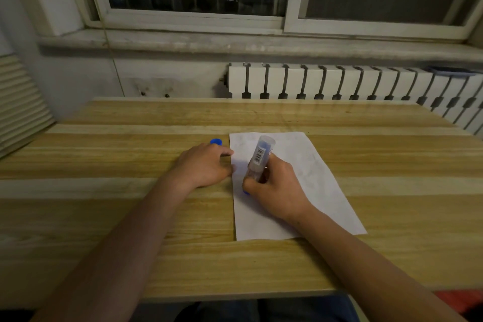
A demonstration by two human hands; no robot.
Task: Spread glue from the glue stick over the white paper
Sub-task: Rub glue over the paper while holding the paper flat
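Glue from the translucent glue stick with barcode label met the white rectangular paper near its left edge; our right hand wrapped fingers around it, our left hand pressed flat.

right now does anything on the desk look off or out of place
Nothing stands out. The white paper sheet lies flat but slightly askew on the wooden table, and the small blue cap sits off the clear glue stick.
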